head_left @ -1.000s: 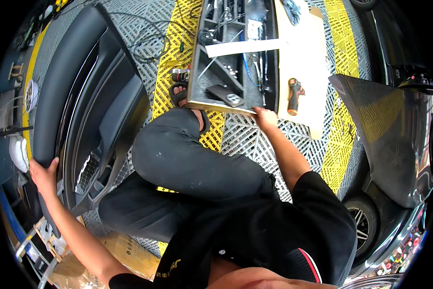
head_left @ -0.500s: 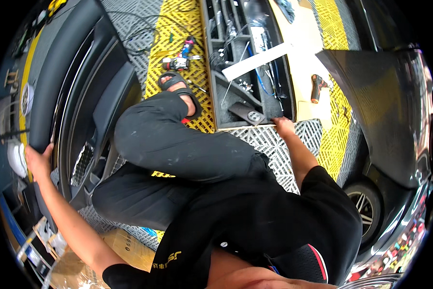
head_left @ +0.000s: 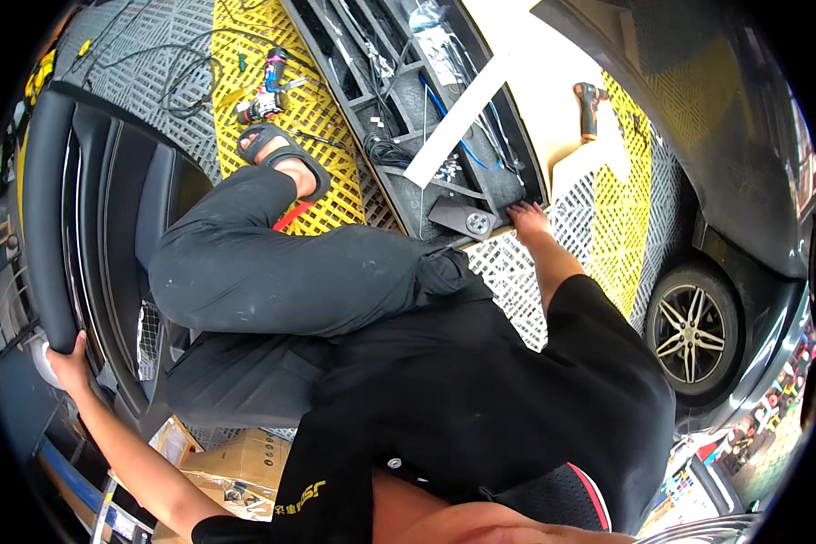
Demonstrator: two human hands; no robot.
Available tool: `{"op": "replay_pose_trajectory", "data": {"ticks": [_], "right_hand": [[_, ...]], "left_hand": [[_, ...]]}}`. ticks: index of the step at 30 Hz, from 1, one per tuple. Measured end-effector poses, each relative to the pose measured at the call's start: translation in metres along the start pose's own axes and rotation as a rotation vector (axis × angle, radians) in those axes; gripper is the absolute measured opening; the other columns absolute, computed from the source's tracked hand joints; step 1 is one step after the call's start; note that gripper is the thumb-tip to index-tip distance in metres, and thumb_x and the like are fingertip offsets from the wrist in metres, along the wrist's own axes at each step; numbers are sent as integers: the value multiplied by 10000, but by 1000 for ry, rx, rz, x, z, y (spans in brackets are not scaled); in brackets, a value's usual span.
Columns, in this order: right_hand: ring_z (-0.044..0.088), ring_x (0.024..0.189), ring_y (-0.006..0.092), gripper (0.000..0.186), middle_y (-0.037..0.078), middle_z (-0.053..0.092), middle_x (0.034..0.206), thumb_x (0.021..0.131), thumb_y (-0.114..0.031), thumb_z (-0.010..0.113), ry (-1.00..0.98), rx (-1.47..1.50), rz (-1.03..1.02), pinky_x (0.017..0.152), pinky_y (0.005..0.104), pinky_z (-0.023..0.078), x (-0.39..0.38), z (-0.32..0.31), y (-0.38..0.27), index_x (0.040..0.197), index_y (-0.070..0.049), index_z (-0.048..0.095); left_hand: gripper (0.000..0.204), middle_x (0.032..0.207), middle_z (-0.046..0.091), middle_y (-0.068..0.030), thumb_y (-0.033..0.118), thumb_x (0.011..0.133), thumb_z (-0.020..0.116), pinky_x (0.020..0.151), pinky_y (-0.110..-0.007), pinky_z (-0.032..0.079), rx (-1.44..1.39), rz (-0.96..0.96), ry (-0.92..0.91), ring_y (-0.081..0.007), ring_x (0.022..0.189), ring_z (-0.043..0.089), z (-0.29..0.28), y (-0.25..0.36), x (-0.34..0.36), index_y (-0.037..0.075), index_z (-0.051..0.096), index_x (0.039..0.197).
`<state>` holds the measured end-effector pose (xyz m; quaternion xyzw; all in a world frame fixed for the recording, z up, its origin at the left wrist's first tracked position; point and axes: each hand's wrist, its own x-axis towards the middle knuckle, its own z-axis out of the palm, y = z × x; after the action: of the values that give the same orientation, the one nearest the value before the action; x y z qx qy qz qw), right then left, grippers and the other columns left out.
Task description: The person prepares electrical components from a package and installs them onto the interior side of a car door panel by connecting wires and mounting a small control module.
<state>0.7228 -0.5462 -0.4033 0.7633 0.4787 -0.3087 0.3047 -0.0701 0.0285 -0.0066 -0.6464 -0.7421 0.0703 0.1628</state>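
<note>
My left hand (head_left: pixel 68 361) grips the outer edge of a black car door panel (head_left: pixel 104 218) with thumb and fingers, at the left. My right hand (head_left: pixel 527 218) holds the near right rim of a long box with a grey foam insert (head_left: pixel 399 77), its fingers bent over the edge. In the box are coiled black cables (head_left: pixel 387 150), blue leads, small parts and a dark phone (head_left: pixel 460 218) near my right hand. A white strip (head_left: pixel 453 122) lies diagonally across it.
An orange-black power tool (head_left: pixel 588 111) lies on cardboard. More tools (head_left: pixel 264 104) and cables lie on the yellow and grey grid floor (head_left: pixel 333 163). A dark car with its wheel (head_left: pixel 691 331) stands at the right. Cardboard boxes (head_left: pixel 249 458) lie at the lower left.
The box, slanting more, has shifted right relative to my legs, my right hand still on it. The door panel and my left hand appear lower, and the view has swung round.
</note>
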Motion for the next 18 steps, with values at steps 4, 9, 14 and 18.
{"op": "replay_pose_trajectory", "data": {"ticks": [4, 9, 14, 18], "right_hand": [[363, 1486, 167, 430, -98, 517, 1519, 1013, -218, 457, -141, 47, 235, 1244, 433, 239, 27, 12, 42, 1409, -319, 593], [272, 1531, 230, 440, -70, 434, 1590, 1047, -274, 380, -95, -76, 310, 1249, 486, 198, -9, 37, 89, 1444, -330, 562], [208, 1555, 264, 511, -66, 309, 1659, 1044, -311, 376, -371, -56, 334, 1226, 514, 229, -62, 113, 70, 1554, -332, 408], [350, 1500, 313, 460, 18, 439, 1596, 1018, -277, 508, -726, -223, 443, 1144, 592, 321, -68, 111, 70, 1476, -274, 550]], "left_hand": [[965, 1255, 638, -285, 520, 690, 895, 1015, -471, 469, -51, 74, 22, -429, 1179, 616, 8, -4, 16, -76, 507, 1343], [965, 1216, 657, -278, 515, 671, 917, 1001, -464, 478, -19, 63, -18, -408, 1142, 636, 4, -2, 27, -84, 522, 1317], [963, 1207, 655, -275, 539, 659, 918, 992, -456, 481, -29, 73, -9, -402, 1119, 639, 5, -1, 19, -92, 539, 1280], [971, 1209, 652, -272, 554, 659, 915, 996, -453, 478, -41, 88, -22, -397, 1124, 638, 3, -1, 13, -102, 541, 1270]]}}
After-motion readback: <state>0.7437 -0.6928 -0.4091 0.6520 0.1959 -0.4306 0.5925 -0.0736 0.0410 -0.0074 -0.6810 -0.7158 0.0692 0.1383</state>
